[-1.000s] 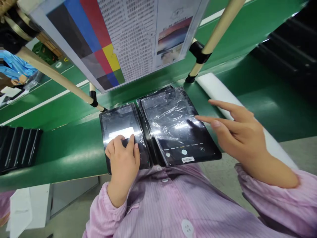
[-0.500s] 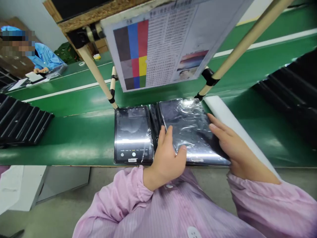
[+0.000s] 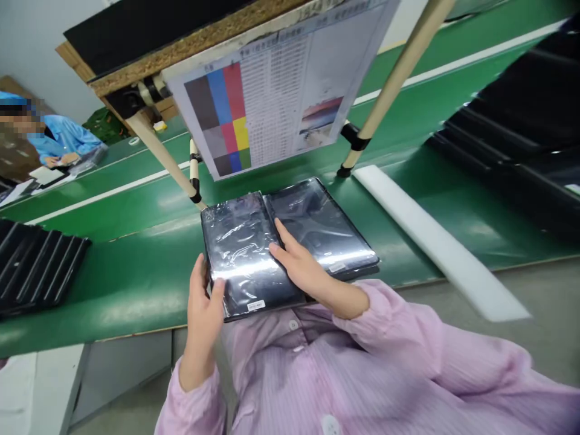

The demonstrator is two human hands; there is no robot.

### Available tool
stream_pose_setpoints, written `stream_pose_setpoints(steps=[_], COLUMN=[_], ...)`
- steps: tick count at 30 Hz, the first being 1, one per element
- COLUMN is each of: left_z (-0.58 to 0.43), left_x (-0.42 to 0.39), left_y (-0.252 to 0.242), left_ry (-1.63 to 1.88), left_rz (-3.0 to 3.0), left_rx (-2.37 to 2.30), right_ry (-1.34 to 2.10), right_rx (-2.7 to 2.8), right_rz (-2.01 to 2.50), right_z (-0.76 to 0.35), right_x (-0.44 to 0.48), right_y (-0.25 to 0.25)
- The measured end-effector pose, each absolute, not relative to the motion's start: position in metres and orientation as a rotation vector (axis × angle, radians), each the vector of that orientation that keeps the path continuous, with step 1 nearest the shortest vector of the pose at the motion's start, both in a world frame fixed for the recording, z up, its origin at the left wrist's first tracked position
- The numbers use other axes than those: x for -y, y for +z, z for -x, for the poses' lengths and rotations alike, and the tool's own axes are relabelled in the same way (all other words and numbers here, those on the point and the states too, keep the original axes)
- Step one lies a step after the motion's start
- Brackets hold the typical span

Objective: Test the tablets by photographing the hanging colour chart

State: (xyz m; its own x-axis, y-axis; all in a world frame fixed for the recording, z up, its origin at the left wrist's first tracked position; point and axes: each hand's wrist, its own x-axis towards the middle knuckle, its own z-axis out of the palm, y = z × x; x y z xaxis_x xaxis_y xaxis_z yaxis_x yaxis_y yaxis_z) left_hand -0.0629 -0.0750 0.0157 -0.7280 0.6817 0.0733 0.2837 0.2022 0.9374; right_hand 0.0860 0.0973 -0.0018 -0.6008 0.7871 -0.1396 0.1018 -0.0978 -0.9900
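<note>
A dark tablet (image 3: 242,254) in wrinkled clear film lies at the bench's front edge, with a white label near its lower end. Along its left edge, my left hand (image 3: 203,308) grips it, thumb on top. My right hand (image 3: 303,266) holds the opposite edge, fingers stretched along it. Right of it rests another film-covered tablet (image 3: 317,217), tilted at an angle, also with a white label; my right wrist passes over its lower left corner. What lies beneath the two tablets is mostly hidden.
A stand with a printed colour chart (image 3: 267,103) rises behind the tablets. A white foam strip (image 3: 435,241) juts over the bench edge. Black stacked items flank the green bench (image 3: 145,272) at left (image 3: 36,266) and right (image 3: 512,133). A person in blue (image 3: 63,136) sits far left.
The film-wrapped tablet between my hands has moved left, over where the lit-screen tablet lay. That screen no longer shows. Another tablet is now uncovered on the right. My view has shifted.
</note>
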Motion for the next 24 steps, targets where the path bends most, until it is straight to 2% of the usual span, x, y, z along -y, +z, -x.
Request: stream_pose_setpoints(steps=[5, 11, 17, 24], left_z=[0.083, 0.059, 0.013, -0.073], left_x=[0.06, 0.063, 0.041, -0.064], left_y=[-0.003, 0.042, 0.07, 0.071], left_ry=[1.621, 1.649, 1.629, 1.299], left_rz=[-0.43, -0.35, -0.578, -1.305], left_rx=[-1.831, -1.845, -1.803, -1.521], right_ry=[1.982, 1.96, 1.867, 1.639], right_rx=[1.396, 1.294, 1.076, 0.939], right_rz=[0.934, 0.776, 0.75, 0.857], right_z=[-0.076, -0.08, -0.153, -0.284], right_x=[-0.09, -0.083, -0.099, -0.106], right_y=[0.0, 0.021, 0.047, 0.045])
